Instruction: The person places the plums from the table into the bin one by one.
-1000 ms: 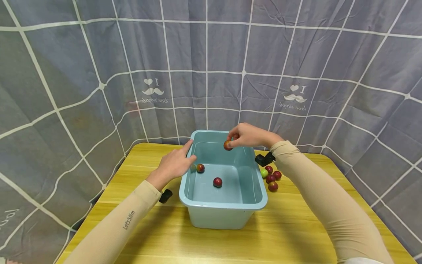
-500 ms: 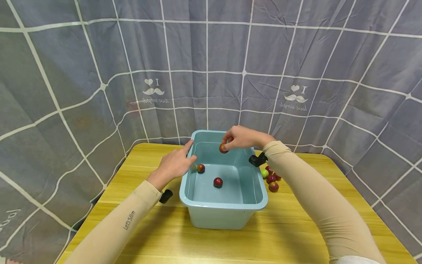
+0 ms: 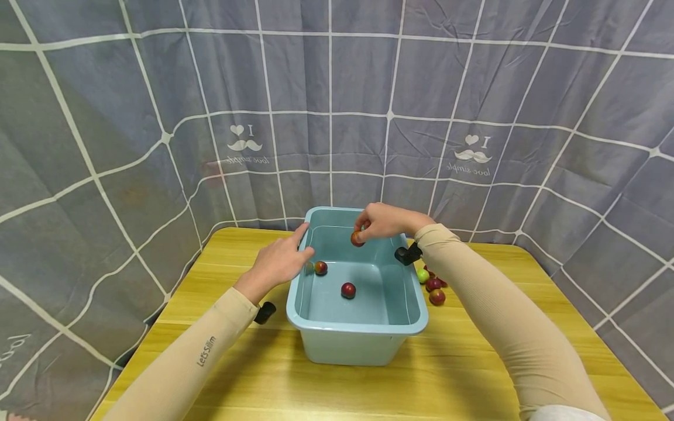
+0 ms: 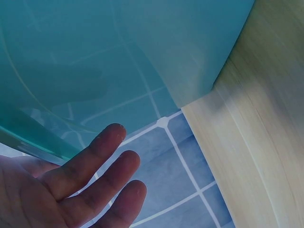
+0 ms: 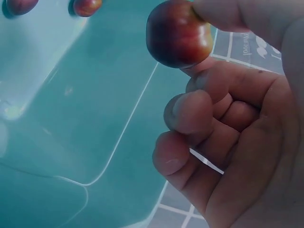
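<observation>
Over the far part of a light-blue plastic tub (image 3: pixel 357 325), my right hand (image 3: pixel 386 220) pinches a red plum (image 3: pixel 357 238) between thumb and fingers. The right wrist view shows this plum (image 5: pixel 176 34) up close, dark red with a yellowish side. My left hand (image 3: pixel 279 259) rests on the tub's left rim, its fingers fairly straight. Its fingers (image 4: pixel 111 173) appear along the outer wall in the left wrist view. Inside the tub lie two plums, one red plum (image 3: pixel 348 290) mid-floor and another plum (image 3: pixel 320 268) by the left wall.
Right of the tub, several red plums (image 3: pixel 437 297) and a green fruit (image 3: pixel 423 276) lie on the wooden table (image 3: pixel 347 392). My right forearm partly covers that group. A grey curtain (image 3: pixel 358 146) with white grid lines hangs behind and at both sides.
My right hand has moved slightly left and lower over the tub with the plum still pinched. The left hand and the two plums in the tub have stayed put.
</observation>
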A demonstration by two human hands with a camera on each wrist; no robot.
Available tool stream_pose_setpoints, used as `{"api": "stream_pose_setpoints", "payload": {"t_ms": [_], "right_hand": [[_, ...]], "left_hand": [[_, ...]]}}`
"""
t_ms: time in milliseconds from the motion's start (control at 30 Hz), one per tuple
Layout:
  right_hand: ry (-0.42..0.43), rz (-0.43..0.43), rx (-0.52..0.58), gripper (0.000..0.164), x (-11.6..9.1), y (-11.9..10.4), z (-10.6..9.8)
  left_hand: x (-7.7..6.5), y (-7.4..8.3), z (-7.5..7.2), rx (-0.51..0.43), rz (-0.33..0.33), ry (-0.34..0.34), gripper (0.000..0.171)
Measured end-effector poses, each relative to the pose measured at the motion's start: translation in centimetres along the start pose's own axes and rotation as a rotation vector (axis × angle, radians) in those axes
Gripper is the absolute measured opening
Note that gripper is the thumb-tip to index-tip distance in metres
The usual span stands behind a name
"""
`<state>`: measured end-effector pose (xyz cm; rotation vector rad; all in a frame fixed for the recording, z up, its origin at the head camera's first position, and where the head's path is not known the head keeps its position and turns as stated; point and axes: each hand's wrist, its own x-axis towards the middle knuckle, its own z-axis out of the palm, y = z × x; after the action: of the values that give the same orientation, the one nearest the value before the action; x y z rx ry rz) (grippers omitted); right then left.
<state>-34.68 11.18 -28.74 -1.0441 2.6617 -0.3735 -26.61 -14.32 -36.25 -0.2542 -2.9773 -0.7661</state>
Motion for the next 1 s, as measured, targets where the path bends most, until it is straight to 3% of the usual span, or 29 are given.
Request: {"api": "stream_pose_setpoints", "payload": {"t_ms": [300,567,1000], "right_hand": [[-0.031,0.048,0.014,0.03,0.2,0.3,0.4],[-0.031,0.03,0.028,0.033,0.1,0.2,0.4],[0.056,-0.033,0.018,0.028,-2.5,0.6,0.1]], "left_hand": [[-0.1,0.1,0.0,0.003,0.005,-0.006,0.074],[-0.1,-0.2,0.0,-0.001,-0.016,-0.001,0.074],[0.0,0.1,0.1,-0.001,-0.009,-0.004,0.073]]}}
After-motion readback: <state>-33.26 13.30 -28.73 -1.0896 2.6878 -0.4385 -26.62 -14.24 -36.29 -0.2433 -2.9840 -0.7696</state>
